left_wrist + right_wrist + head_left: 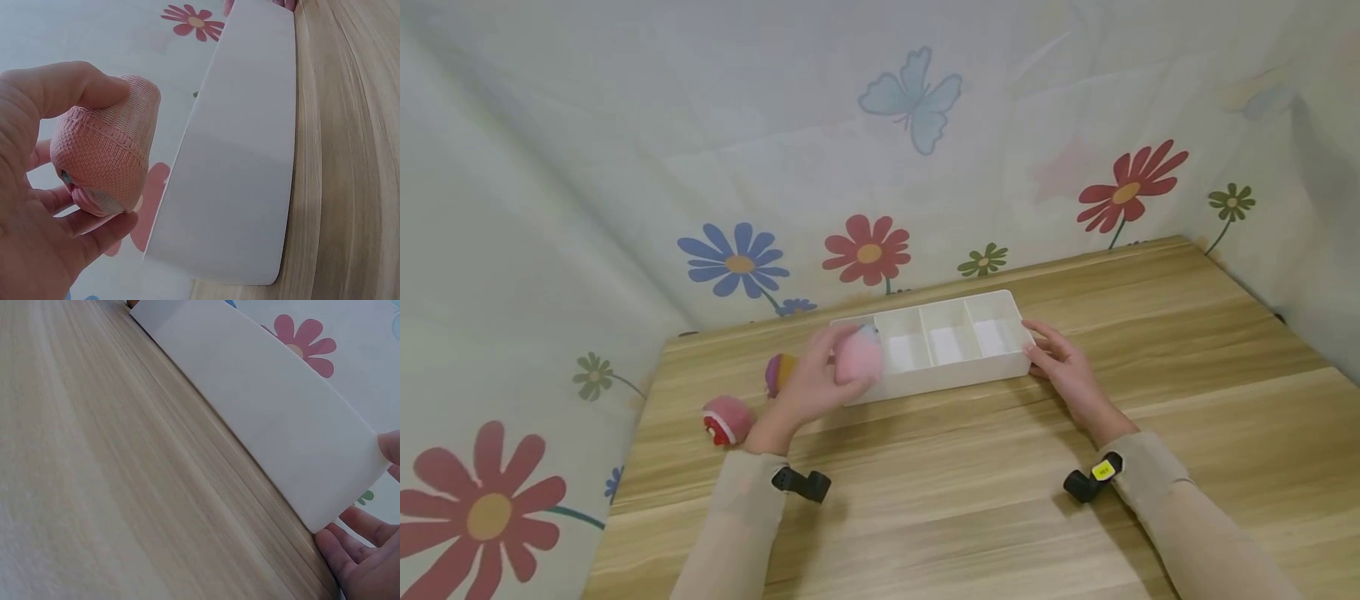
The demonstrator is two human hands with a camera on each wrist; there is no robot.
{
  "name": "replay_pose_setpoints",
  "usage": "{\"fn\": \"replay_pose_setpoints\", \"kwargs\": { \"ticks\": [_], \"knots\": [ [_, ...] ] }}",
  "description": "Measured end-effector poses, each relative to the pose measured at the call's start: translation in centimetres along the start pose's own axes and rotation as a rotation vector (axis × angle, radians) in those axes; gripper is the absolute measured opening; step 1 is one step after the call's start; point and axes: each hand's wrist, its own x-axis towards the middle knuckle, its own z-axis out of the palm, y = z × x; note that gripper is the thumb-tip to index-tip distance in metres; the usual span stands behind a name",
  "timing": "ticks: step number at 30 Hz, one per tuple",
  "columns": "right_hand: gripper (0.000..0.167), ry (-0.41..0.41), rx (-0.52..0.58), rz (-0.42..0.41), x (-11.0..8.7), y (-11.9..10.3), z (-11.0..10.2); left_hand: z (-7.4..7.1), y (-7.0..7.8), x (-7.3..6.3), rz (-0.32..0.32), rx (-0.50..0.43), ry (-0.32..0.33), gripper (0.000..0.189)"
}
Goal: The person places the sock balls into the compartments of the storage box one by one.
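Note:
My left hand point(812, 379) holds a rolled pink pair of socks point(106, 150) between thumb and fingers, its ribbed cuff facing up in the left wrist view. In the head view the roll overlaps the left end of a white divided box point(951, 379). That leftmost compartment is partly hidden behind hand and socks; three others show to its right. At the box's other end, my right hand point(1067, 379) grips the corner, one digit at the rim and other fingers low against the end wall.
Left of the box, a purple and orange fabric roll point(780, 372) is partly covered by my left hand. Nearer me lies a pink roll with white and red point(727, 420). The wooden table point(955, 492) meets a flower-printed curtain point(805, 158) behind the box.

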Motion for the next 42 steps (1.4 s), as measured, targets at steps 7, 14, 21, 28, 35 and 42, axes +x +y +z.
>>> {"fn": "replay_pose_setpoints", "kwargs": {
  "ticks": [7, 14, 21, 28, 35, 42],
  "knots": [
    [0.055, 0.001, 0.001, -0.009, 0.2, -0.3, -0.1, 0.1, 0.2, 0.8, -0.001, 0.003, 0.0, 0.068],
    [0.055, 0.004, 0.006, -0.003, 0.2, 0.3, -0.1, 0.7, 0.1, 1.4, 0.012, -0.014, -0.017, 0.069],
    [0.056, 0.004, -0.006, 0.026, -0.2, 0.3, 0.0, 1.4, 0.1, 2.0, -0.009, -0.029, -0.031, 0.07],
    [0.056, 0.004, -0.003, 0.034, -0.4, 0.3, 0.1, 2.1, 0.3, 2.6, -0.024, 0.011, -0.038, 0.07],
    [0.055, 0.01, -0.019, 0.021, -0.2, 0.5, 0.1, 2.7, 0.4, 3.4, 0.005, 0.013, -0.032, 0.071],
    [0.055, 0.01, -0.024, 0.019, 0.0, 0.3, 0.0, 3.3, 0.4, 4.0, 0.026, -0.001, -0.036, 0.07]
  ]
}}
